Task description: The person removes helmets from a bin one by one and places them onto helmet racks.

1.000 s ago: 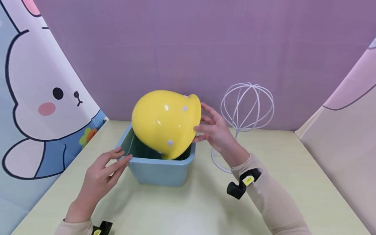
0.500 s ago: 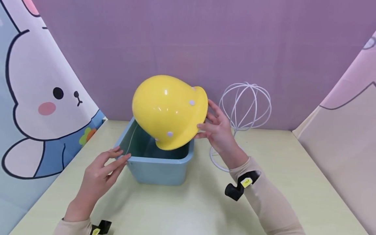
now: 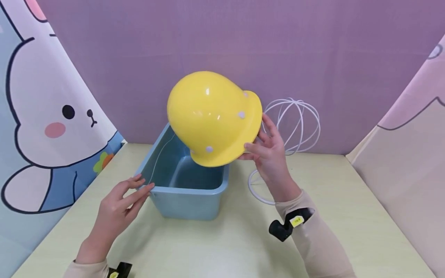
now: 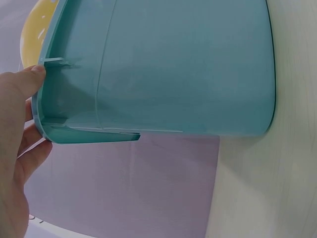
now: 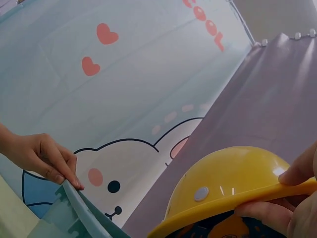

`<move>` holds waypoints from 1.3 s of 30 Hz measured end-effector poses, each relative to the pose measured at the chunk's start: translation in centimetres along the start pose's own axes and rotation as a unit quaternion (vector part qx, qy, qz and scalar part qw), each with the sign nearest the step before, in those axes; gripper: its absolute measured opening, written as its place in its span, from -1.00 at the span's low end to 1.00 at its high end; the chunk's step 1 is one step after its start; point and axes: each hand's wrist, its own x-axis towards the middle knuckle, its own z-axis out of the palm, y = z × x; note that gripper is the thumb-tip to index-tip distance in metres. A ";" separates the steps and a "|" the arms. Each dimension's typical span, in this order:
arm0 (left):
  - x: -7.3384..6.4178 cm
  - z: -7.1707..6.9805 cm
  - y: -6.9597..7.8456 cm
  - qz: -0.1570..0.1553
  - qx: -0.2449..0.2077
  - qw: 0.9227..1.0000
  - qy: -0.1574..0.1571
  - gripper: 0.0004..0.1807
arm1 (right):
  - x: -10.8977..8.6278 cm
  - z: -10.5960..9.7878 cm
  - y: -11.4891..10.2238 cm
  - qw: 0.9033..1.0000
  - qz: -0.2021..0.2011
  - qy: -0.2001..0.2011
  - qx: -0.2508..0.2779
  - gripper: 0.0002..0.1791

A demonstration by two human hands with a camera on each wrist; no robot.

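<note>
A yellow hard hat with pale round dots hangs tilted over a blue-green plastic bin. My right hand pinches its brim, thumb on the outer side and fingers beneath, as the right wrist view shows. Dark and orange parts of the hat's inside show under the brim there. At the bin's near left corner, my left hand grips the rim, thumb on the outer side in the left wrist view. The bin stands upright on the table, and its visible inside holds nothing.
A white wire stand with a round cage top and ring base stands behind my right hand, partly hidden by it. A purple curtain closes the back of the pale table. Printed cloths hang at both sides.
My right hand has lifted the hard hat up and to the right, out of the bin, so more of the bin's inside shows. My left hand stays at the rim.
</note>
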 end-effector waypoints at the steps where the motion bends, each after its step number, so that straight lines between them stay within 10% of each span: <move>1: 0.0 0.0 0.0 -0.001 0.000 1.000 0.000 -0.46 | 0.0 -0.1 -0.1 1.000 -0.011 -0.002 0.006 -0.12; 25: -0.2 0.3 -0.1 0.003 -0.003 1.000 -0.001 -0.47 | -1.0 -1.4 -2.7 0.975 -0.176 0.052 0.124 -0.12; 39: -0.2 0.0 0.0 0.005 -0.002 1.000 0.001 -0.48 | -1.4 -3.2 -2.8 0.955 -0.195 0.132 0.179 -0.14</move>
